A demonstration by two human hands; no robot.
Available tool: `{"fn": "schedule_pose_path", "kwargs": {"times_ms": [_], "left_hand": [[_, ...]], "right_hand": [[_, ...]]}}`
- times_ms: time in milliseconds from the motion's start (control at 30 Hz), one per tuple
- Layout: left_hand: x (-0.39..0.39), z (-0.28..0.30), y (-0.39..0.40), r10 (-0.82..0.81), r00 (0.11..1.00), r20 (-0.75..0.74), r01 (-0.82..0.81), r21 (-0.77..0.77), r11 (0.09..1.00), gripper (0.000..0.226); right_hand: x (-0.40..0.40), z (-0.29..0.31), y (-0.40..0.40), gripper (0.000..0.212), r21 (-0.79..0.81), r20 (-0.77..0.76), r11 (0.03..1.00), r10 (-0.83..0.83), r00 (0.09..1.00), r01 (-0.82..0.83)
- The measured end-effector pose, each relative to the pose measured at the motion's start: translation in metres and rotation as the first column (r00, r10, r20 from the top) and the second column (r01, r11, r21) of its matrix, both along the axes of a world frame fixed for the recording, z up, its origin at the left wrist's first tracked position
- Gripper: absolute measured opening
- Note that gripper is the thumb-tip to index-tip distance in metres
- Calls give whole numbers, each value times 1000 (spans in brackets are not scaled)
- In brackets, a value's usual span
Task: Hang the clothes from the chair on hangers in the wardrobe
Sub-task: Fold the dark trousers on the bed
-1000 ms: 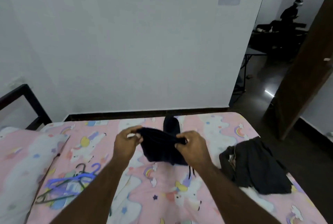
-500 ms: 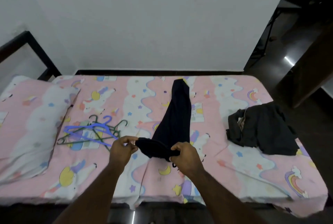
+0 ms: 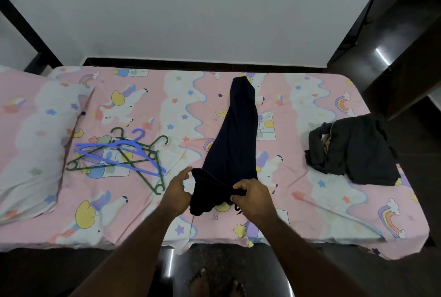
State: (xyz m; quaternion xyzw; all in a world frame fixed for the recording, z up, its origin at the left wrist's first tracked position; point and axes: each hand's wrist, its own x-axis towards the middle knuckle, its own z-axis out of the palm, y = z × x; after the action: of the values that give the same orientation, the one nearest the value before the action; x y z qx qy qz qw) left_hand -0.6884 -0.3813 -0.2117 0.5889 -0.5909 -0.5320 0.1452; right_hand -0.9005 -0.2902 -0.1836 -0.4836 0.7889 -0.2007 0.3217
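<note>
A pair of dark navy trousers (image 3: 235,144) lies stretched lengthwise across the pink unicorn bed sheet (image 3: 322,213). My left hand (image 3: 177,189) pinches the near left corner of the waistband. My right hand (image 3: 253,197) grips its right side. The waistband is lifted a little off the sheet. A blue hanger (image 3: 119,152) lies on top of dark green hangers (image 3: 143,160) to the left of my hands. A crumpled dark grey garment (image 3: 353,151) sits at the right end of the bed.
A pillow (image 3: 31,144) in matching print lies at the left end. A white wall runs behind the bed. Dark floor and a brown door (image 3: 410,62) are at the right. My bare feet (image 3: 214,282) stand on the dark floor below the bed edge.
The view has tilted down. The trousers have gone from bunched in my raised hands to laid out long on the bed. My hands came down toward the near edge.
</note>
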Motion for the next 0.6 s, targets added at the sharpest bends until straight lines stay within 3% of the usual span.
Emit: {"fn": "schedule_pose_path", "kwargs": {"times_ms": [233,400,500,600], "left_hand": [[-3,6,-33,-216,975,-47,220,131,966,102],[-19,18,-57,-6,981,-193,56,252,966,93],[-36,20,-76,158,949,-273,-95,231,968,70],[-59,19,-96,191,937,-292,-143,179,973,51]], "right_hand": [[-12,16,-20,32,-7,-24,998,-56,998,56],[-26,23,-38,34,-23,-13,992,-122,992,122],[-44,25,-57,35,-23,0,985,-168,986,168],[-73,19,-83,33,-30,1,975,-219,976,219]]}}
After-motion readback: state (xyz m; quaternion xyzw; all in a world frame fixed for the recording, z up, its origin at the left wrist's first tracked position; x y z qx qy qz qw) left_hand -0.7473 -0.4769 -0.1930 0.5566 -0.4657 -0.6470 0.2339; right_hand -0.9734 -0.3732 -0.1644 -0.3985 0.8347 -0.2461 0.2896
